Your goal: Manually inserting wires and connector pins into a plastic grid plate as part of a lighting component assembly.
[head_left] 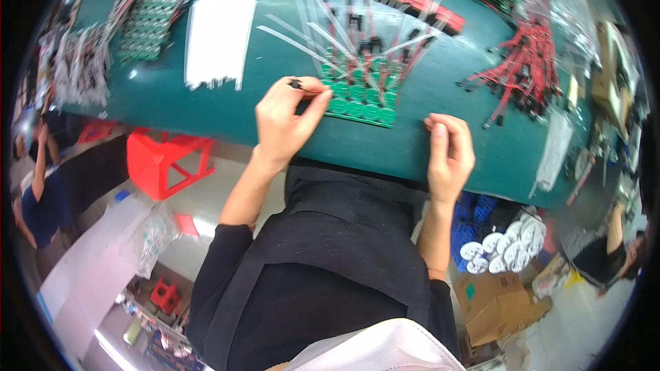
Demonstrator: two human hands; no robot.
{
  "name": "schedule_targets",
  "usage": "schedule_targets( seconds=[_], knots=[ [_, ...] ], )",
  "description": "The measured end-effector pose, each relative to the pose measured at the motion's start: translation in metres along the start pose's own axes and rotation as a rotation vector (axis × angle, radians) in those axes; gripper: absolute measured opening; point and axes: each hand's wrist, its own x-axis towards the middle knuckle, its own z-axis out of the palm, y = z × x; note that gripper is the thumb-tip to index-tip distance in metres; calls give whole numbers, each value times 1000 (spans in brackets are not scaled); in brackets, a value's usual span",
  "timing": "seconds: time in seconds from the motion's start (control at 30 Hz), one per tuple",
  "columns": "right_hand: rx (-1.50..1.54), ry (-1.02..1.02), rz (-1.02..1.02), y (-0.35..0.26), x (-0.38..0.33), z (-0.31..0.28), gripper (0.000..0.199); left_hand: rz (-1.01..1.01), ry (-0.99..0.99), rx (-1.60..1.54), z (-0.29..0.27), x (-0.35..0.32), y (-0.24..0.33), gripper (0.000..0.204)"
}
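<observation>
On our table [227,113], the green panel [361,108] bears leads [355,24] and clear strips [333,25] except along its near edge, more leads [529,69] lie heaped rightward, our left hand [282,120] pinches a small black piece [295,84], and our right hand [450,154] is narrowed, perhaps empty.

Bare left hand [280,120], at about half past ten from the view's centre: thumb [314,114] and forefinger brought together in a pinch toward two o'clock. Bare right hand [451,154], at three o'clock: fingers loosely curled. Left forearm [246,192] slants toward one o'clock; right forearm [437,233] points nearly to twelve. Black fabric sleeves [223,254] end near both elbows.
</observation>
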Motion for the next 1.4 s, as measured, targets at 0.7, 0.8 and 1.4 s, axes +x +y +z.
schedule_targets(
  seconds=[0.7, 0.8, 1.4],
  knots=[
    [-1432, 213, 140, 87, 46, -243, 16, -353, -319, -78, -14, 28, -3, 32],
    [-1389, 153, 75, 99, 51, -260, 16, -393, -335, -89, -20, 32, 0, 31],
    [-1475, 134, 121, 108, 54, -297, 26, -385, -75, 586, -120, 58, -58, 21]
  ],
)
